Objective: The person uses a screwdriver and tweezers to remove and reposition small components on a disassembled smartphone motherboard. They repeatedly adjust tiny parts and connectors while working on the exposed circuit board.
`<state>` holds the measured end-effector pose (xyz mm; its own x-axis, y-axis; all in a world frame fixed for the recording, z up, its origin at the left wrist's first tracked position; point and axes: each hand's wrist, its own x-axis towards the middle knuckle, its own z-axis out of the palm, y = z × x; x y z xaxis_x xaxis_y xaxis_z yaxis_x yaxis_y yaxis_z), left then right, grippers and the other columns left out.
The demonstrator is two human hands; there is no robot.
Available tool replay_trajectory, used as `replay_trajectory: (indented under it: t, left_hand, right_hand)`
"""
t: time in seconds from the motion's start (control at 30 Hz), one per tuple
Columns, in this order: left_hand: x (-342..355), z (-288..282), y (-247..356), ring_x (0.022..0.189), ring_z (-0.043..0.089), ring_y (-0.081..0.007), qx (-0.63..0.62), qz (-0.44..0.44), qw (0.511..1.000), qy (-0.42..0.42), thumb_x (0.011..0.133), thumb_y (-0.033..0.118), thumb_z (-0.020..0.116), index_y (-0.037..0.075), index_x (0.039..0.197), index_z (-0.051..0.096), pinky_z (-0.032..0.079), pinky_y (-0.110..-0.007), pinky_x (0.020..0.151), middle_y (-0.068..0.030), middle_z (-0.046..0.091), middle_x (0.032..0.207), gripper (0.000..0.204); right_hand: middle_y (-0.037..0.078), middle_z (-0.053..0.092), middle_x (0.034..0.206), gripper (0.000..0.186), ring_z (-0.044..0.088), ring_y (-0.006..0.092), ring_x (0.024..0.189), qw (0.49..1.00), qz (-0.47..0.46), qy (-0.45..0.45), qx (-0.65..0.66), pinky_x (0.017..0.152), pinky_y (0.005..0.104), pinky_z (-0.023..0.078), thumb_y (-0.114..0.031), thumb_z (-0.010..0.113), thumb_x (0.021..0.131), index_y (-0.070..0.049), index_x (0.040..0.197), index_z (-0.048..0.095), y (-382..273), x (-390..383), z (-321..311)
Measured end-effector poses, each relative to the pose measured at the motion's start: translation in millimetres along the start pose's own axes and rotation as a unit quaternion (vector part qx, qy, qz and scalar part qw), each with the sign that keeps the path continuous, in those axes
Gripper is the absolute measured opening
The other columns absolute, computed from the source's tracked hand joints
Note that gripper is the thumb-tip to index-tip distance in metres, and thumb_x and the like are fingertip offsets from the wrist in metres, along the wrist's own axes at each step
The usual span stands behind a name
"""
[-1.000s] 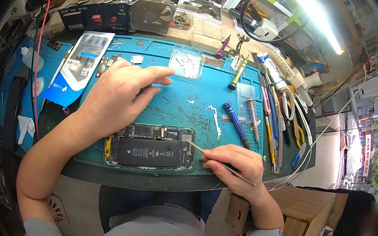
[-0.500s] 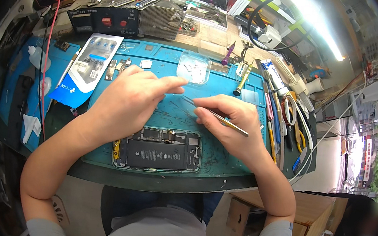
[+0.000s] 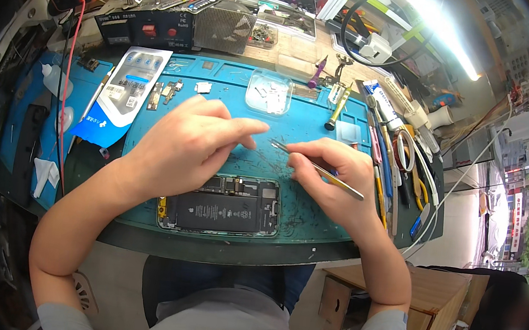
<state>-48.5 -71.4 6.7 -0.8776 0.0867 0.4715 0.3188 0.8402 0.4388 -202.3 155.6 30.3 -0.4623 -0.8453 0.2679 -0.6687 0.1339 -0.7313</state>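
Observation:
My right hand (image 3: 334, 172) grips a pair of metal tweezers (image 3: 346, 188), whose thin tips point left toward my other hand. Over the far edge of an opened phone (image 3: 221, 211) hovers my left hand (image 3: 190, 138), its index finger stretched to the right and apart from the tweezers; its thumb side is partly hidden. The phone lies flat with its black battery and inner parts bare. Beyond my hands a small clear tray (image 3: 268, 94) holds several pale, small pieces.
A blue work mat (image 3: 297, 226) covers the bench. To the left lie a blue-and-white package (image 3: 123, 95) and a white bottle (image 3: 55, 80). Screwdrivers (image 3: 338, 111) and several hand tools (image 3: 393, 166) lie at the right. A black device (image 3: 146, 29) stands behind.
My right hand with the tweezers has moved right, away from my left hand. My left index finger now reaches a little farther right. The view has shifted slightly.

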Motion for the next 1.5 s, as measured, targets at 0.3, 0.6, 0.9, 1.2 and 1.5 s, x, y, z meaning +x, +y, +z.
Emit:
replay_trajectory:
  t: [0.3,0.6,0.9,1.2,1.5]
  left_hand:
    - [1,5,-1,0.103,0.066,-0.0241,0.084,0.038,0.994,-0.056,0.081,-0.008,0.064,0.009,0.138,0.071,0.048,-0.038,0.095,-0.0009,0.079,0.114,0.060]
    - [5,-1,-6,0.098,0.067,-0.0215,0.089,0.020,0.996,0.006,0.087,-0.003,0.073,0.009,0.135,0.071,0.048,-0.038,0.094,-0.0005,0.081,0.109,0.049]
    - [5,4,-12,0.092,0.068,-0.0254,0.012,-0.011,0.999,0.048,0.085,-0.003,0.077,0.008,0.129,0.073,0.050,-0.038,0.088,-0.0041,0.076,0.096,0.045]
    - [5,1,-12,0.092,0.070,-0.0269,0.013,-0.043,0.997,0.060,0.088,-0.004,0.074,0.006,0.130,0.072,0.053,-0.039,0.087,-0.0068,0.074,0.097,0.044]
    - [1,-2,-16,0.096,0.067,-0.0271,-0.012,-0.063,0.997,0.041,0.092,-0.004,0.071,0.006,0.137,0.069,0.053,-0.040,0.093,-0.0064,0.079,0.110,0.046]
  right_hand:
    - [0.012,0.079,0.091,0.017,0.076,0.0168,0.077,0.999,-0.018,-0.018,0.021,0.069,0.0278,0.059,0.006,0.073,0.093,0.005,0.109,0.078,-9,-51,-18]
    - [0.014,0.076,0.091,0.026,0.075,0.0245,0.077,0.994,-0.093,-0.036,0.052,0.065,0.0318,0.057,0.007,0.080,0.088,0.004,0.114,0.077,-3,-64,2]
    - [0.014,0.076,0.090,0.025,0.075,0.0243,0.076,0.994,-0.083,-0.042,0.055,0.065,0.0324,0.058,0.007,0.079,0.089,0.004,0.114,0.077,0,-66,3]
    - [0.014,0.080,0.094,0.021,0.078,0.0203,0.082,0.996,-0.083,-0.031,0.027,0.074,0.0297,0.062,0.008,0.075,0.092,0.005,0.112,0.078,-7,-49,-6]
    - [0.006,0.079,0.091,0.016,0.075,0.0105,0.080,0.983,0.099,-0.049,0.148,0.074,0.0265,0.061,-0.009,0.074,0.100,0.003,0.110,0.079,-2,29,17]
